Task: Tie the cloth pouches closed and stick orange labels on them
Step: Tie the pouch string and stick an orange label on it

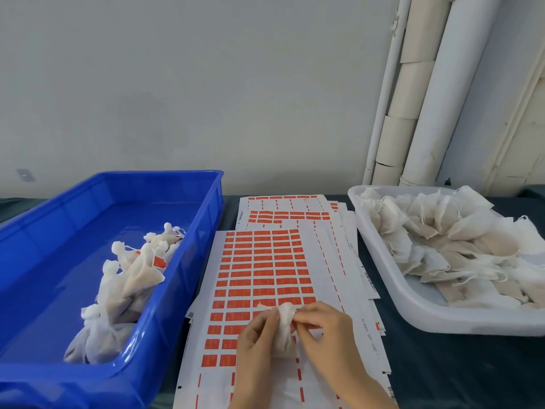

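Note:
A small white cloth pouch (284, 329) stands upright between both hands over the sheet of orange labels (262, 278). My left hand (253, 338) pinches its gathered neck from the left. My right hand (320, 323) pinches the neck and string from the right. Several tied pouches (126, 278), some with an orange label, lie in the blue bin (188, 261) on the left. Several loose, untied pouches (451, 246) fill the white tray (383, 276) on the right.
More label sheets (283, 214) are stacked behind and under the top sheet, on a dark tablecloth (442, 373). White pipes (421, 93) run down the wall at the back right. The blue bin's left half holds no pouches.

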### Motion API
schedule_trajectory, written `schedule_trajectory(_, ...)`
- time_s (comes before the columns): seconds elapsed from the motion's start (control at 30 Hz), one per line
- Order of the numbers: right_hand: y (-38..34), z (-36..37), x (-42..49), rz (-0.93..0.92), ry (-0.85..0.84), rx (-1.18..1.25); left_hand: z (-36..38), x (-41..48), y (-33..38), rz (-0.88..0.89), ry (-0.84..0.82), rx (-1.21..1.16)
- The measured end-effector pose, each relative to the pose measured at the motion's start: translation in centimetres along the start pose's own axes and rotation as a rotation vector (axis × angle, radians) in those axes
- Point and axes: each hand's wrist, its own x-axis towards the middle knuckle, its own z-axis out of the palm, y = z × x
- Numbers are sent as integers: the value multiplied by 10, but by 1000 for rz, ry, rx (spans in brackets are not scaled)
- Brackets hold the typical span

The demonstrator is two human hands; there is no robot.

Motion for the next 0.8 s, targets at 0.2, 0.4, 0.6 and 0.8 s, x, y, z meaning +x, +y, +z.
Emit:
schedule_trajectory(0.2,1,3,-4,-94,52,-8,-2,3,-5,5,13,44)
schedule_trajectory(0.4,6,0,-6,-135,72,9,2,1,-5,119,19,95)
schedule_trajectory(0.6,6,1,-6,-147,102,20,2,-3,0,122,-30,84)
schedule_trajectory(0.8,2,3,-4,-151,158,28,2,-4,1,128,-61,125)
